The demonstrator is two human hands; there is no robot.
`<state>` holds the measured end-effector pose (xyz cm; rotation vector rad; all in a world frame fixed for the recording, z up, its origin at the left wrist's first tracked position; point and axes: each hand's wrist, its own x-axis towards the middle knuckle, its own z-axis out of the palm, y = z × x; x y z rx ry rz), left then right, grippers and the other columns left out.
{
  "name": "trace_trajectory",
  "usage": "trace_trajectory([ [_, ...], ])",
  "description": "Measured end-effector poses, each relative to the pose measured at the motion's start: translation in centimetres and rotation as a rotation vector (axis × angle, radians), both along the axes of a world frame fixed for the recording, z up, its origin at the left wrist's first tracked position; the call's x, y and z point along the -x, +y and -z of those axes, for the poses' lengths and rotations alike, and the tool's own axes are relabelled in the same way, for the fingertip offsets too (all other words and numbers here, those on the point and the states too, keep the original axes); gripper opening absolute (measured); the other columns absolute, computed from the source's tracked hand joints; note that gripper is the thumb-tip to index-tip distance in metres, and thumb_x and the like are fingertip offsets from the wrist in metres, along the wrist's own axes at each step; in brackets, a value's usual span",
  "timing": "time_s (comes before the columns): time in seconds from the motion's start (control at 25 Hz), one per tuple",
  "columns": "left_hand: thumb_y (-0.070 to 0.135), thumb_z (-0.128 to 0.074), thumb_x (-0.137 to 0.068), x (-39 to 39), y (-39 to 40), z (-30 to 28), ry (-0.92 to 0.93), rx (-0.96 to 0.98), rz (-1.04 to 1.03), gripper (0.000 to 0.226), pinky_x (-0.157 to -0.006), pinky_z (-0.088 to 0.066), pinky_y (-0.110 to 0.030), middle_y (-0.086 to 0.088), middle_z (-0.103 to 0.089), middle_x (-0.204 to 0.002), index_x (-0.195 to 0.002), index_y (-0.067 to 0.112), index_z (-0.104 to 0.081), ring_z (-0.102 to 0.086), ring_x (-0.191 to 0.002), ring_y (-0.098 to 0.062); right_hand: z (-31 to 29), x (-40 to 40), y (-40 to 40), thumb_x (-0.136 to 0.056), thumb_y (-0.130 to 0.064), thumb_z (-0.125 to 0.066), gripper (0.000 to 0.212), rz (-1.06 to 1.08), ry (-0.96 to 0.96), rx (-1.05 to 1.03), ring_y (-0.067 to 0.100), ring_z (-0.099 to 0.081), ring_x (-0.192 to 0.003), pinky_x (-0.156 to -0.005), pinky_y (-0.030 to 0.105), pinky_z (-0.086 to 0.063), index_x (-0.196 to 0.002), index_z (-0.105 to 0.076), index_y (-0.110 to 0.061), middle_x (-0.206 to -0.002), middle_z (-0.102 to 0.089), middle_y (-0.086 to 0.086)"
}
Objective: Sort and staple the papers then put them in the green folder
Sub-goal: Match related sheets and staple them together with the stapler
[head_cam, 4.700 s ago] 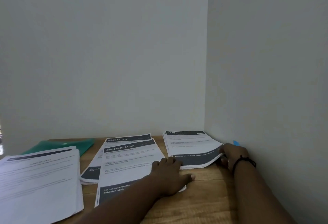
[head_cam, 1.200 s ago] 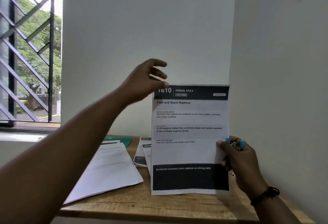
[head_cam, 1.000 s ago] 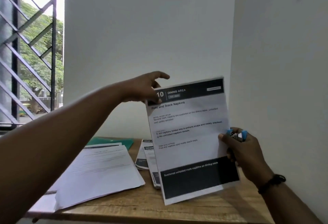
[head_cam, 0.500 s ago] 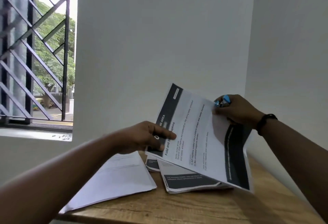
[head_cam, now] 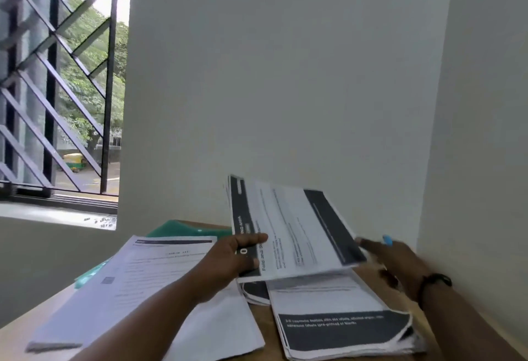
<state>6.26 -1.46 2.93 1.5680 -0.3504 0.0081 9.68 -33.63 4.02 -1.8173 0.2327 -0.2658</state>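
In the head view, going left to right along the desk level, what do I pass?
Window grille → white paper stack → left hand → held Dining Area sheets → right hand with a blue object → side wall.

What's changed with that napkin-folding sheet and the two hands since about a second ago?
The held sheet has turned from upright to sideways and come down, now hovering low over the stack with dark bands. The left hand slid from its top corner to grip the header edge. The right hand has let go of the sheet; a blue thing shows by it, blurred. The white pile and green folder stay put.
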Motion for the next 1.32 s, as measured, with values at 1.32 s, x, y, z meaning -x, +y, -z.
trace_trajectory([
  [1.32,-0.005,-0.056,-0.091,-1.0,-1.4,2.7,-0.264,-0.272,-0.058,0.046,-0.073,-0.056,-0.018,0.017,-0.059,-0.117,-0.111,0.035,-0.063,-0.061,-0.104,-0.003,1.9,-2.4,-2.2,-0.082,-0.009,-0.070,0.017,-0.059,-0.192,-0.119,0.010,-0.042,-0.038,-0.034,0.020,-0.033,-0.095,-0.061,-0.003,-0.054,-0.047,0.008],
])
